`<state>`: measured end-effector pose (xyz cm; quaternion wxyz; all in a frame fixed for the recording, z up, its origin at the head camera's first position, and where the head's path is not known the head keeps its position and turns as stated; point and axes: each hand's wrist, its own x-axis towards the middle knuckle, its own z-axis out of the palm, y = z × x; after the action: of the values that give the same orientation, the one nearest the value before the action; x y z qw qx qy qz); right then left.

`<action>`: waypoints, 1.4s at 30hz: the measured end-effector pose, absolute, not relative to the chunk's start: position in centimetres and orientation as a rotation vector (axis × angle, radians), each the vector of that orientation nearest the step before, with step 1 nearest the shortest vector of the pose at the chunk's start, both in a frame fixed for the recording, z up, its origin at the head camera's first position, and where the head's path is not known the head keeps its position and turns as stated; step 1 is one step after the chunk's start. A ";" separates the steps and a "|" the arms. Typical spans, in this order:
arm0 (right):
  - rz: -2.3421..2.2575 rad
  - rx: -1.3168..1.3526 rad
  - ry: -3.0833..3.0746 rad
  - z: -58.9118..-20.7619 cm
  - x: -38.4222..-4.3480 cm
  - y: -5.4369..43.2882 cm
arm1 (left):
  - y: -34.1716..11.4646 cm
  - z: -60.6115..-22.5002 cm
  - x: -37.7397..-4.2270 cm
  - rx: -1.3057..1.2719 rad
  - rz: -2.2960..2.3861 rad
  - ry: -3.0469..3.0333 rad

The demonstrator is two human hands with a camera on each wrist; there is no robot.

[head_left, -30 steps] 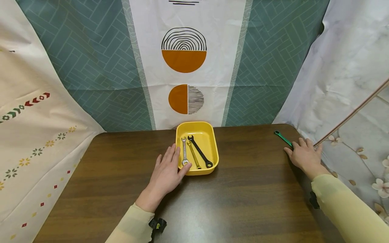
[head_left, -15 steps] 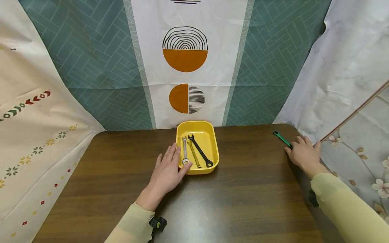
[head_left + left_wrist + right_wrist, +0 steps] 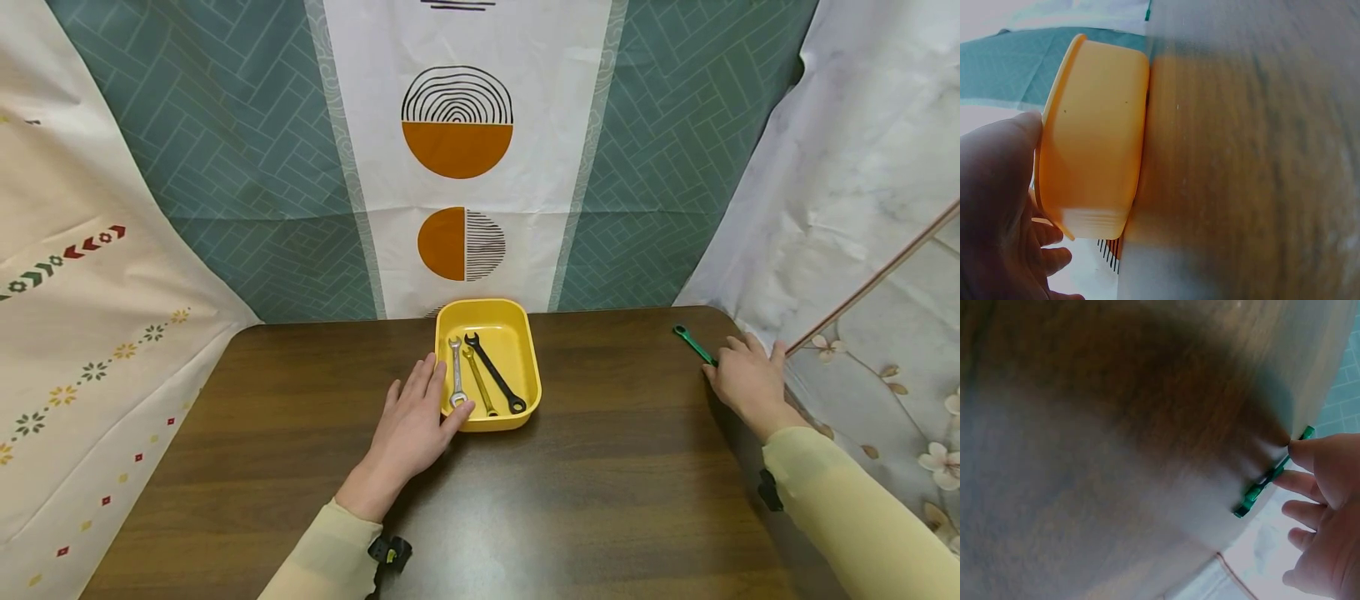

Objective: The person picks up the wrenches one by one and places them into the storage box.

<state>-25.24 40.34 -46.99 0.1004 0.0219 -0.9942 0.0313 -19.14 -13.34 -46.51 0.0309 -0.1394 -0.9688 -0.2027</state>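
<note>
At the table's far right, my right hand [image 3: 750,383] has thumb and index finger on either side of a green wrench [image 3: 693,343], pinching it. In the right wrist view the wrench [image 3: 1250,503] lies along the tabletop, and the other fingers hang loosely behind. My left hand [image 3: 412,421] rests against the left side of a yellow tray [image 3: 527,392], its fingers fairly straight and its thumb over the front rim. Inside the tray lie a silver wrench [image 3: 457,371], a small gold wrench [image 3: 478,382] and a longer black wrench [image 3: 495,373].
The brown wooden table [image 3: 600,492] meets a patterned hanging cloth [image 3: 645,167] behind the tray. A white floral cloth [image 3: 885,333] borders the right edge, close to my right hand. Another cream cloth [image 3: 90,333] hangs at the left.
My right hand has shifted slightly left, its fingers drawing in around the green wrench, which has moved slightly left. The left hand and the tray stay in place.
</note>
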 end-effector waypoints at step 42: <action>0.161 0.105 -2.960 -46.7 -25.3 39.3 | -13.1 -46.5 -19.0 -0.420 -0.618 -2.966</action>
<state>-25.31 39.34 -46.70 0.0875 0.0351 -0.9941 0.0539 -19.02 -13.14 -46.46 0.0414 -0.1371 -0.9689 -0.2019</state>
